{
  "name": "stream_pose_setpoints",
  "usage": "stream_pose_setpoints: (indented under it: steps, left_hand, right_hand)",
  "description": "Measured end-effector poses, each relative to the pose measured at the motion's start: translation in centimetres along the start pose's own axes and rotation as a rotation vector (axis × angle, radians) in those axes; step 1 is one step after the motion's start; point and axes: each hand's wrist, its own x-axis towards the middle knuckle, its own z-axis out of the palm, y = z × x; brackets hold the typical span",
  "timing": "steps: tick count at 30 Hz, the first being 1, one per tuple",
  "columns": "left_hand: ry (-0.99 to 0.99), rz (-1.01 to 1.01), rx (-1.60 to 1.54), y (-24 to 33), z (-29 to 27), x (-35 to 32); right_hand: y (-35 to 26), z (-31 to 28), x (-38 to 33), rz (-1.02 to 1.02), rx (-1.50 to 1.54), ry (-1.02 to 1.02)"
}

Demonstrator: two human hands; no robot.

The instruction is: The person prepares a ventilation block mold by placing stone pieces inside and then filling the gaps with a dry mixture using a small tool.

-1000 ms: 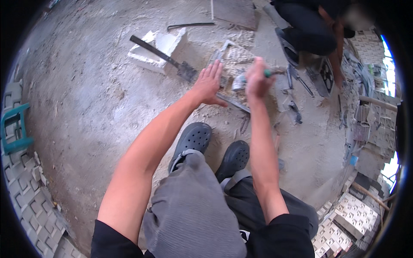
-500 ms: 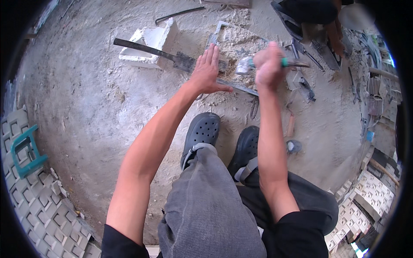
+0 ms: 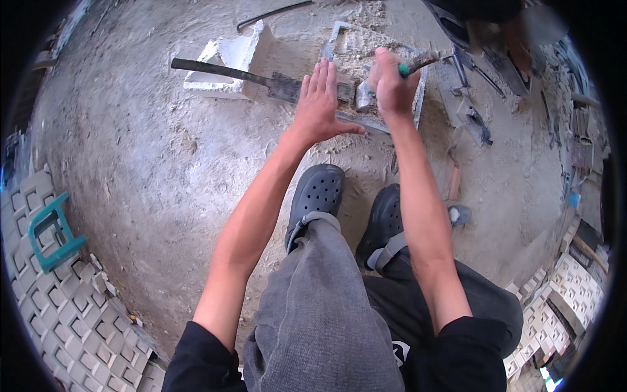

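Observation:
My left hand (image 3: 318,104) lies with its fingers stretched out over a dark flat plate (image 3: 284,88), which has a long dark handle (image 3: 215,69) sticking out to the left. In my right hand (image 3: 395,88) is a hammer; its pale metal head (image 3: 364,97) is down at the right end of the plate. A green band shows on the hammer's handle, whose end (image 3: 424,60) juts out to the upper right. Both lie over a rectangular metal frame (image 3: 373,125) holding crumbly grey mortar (image 3: 366,49). The handle rests across a broken white block (image 3: 228,59).
A curved black rod (image 3: 274,13) lies at the far side. To the right are several tools, a wooden-handled one (image 3: 454,183) and a grey cup-like object (image 3: 460,214). Another person's dark clothing shows at the top right. A teal stool (image 3: 55,232) and patterned blocks (image 3: 85,320) stand at left.
The hammer, blurred in motion before, now has its head lower against the plate's end. My left hand stays flat on the plate. The whole view has shifted slightly.

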Motion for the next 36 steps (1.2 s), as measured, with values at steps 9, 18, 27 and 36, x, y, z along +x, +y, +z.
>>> stream_pose_setpoints:
  steps: [9, 18, 27, 36]
  left_hand:
    - [0.092, 0.014, -0.078, 0.3, 0.4, 0.0]
    - [0.166, 0.025, -0.114, -0.2, 0.8, -0.1]
    - [0.15, -0.021, -0.077, -0.3, 0.5, -0.6]
    - [0.118, -0.039, -0.077, -0.4, 0.3, -0.5]
  right_hand:
    - [0.7, -0.8, -0.4, -0.035, 0.172, 0.124]
    - [-2.0, -0.5, 0.4, -0.191, 0.137, 0.215]
    - [-3.7, -0.1, 0.3, -0.139, 0.062, 0.065]
    - [-3.5, 1.3, 0.3, -0.134, 0.032, -0.022]
